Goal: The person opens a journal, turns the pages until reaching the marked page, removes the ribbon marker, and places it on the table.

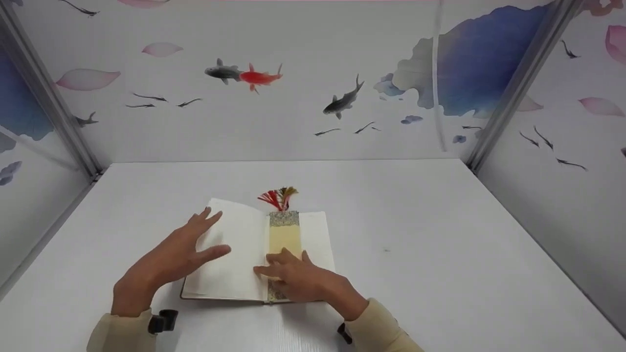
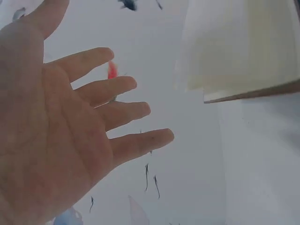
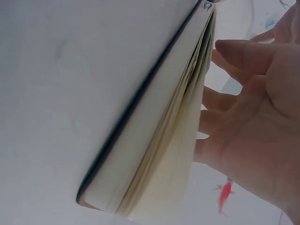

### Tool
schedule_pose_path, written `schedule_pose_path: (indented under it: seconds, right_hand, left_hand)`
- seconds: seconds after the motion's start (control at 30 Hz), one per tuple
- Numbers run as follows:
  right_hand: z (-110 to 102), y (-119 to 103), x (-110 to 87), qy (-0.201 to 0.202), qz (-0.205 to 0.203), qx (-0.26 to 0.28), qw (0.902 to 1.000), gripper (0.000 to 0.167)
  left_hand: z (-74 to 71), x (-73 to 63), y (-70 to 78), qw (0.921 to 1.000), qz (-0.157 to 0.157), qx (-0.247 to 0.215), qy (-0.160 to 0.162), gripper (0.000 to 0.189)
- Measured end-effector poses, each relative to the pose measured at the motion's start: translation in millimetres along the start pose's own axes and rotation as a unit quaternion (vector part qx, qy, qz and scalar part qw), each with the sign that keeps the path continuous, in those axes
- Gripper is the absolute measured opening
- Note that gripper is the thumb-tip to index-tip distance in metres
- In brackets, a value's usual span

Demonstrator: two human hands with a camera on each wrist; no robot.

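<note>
At the near middle of the smooth white tabletop (image 1: 415, 234), an open notebook with blank cream pages and a dark cover (image 1: 234, 281) lies spread. Along its spine side, on the right page, sits a flat yellow strip bookmark with grey patterned ends (image 1: 284, 238), its red-and-mustard thread tassel (image 1: 279, 198) poking past the top edge, probably so the threads stay off the paper. Right hand (image 1: 299, 275): fingers spread, gripping nothing, over the bookmark's lower half, seemingly to steady it. Left hand (image 1: 188, 249): fingers straight and apart over the left page's outer side, likely guarding that page; contact can't be told. Head view alone shows bookmark and tassel. Left wrist view gives the bare palm, holding nothing; right wrist view adds the loosely fanned page edges (image 3: 164, 140).
</note>
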State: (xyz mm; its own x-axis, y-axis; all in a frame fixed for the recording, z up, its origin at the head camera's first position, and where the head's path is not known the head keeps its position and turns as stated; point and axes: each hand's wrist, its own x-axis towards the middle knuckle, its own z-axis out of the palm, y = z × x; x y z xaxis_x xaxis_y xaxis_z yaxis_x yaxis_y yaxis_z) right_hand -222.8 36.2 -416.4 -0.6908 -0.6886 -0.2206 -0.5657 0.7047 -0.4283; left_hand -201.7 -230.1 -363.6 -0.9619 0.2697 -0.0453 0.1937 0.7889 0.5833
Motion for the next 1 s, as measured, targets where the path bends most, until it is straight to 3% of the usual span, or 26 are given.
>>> schedule_pose_path:
  seconds: [0.2, 0.47, 0.6, 0.83, 1.0]
  right_hand:
    - [0, 0, -1.8, -0.024, 0.006, -0.004, 0.9997, 0.049]
    - [0, 3, -2.2, -0.01, 0.007, 0.006, 0.9999, 0.044]
    - [0, 4, -1.7, -0.005, 0.001, 0.003, 1.0, 0.043]
    - [-2, 8, -2.1, -0.002, -0.023, 0.03, 0.9993, 0.042]
    - [-10, 15, -2.8, 0.012, -0.025, 0.07, 0.9972, 0.045]
  left_hand:
    - [22.2, 9.2, -1.2, 0.9967, -0.018, 0.02, -0.077, 0.096]
    - [45.4, 20.8, -3.8, 0.9866, -0.068, 0.037, -0.144, 0.101]
    - [51.8, 23.1, -2.3, 0.9843, -0.085, 0.045, -0.148, 0.101]
    - [63.1, 24.3, 3.9, 0.9834, -0.099, 0.087, -0.125, 0.099]
    - [66.4, 24.8, 7.0, 0.9872, -0.083, 0.071, -0.117, 0.096]
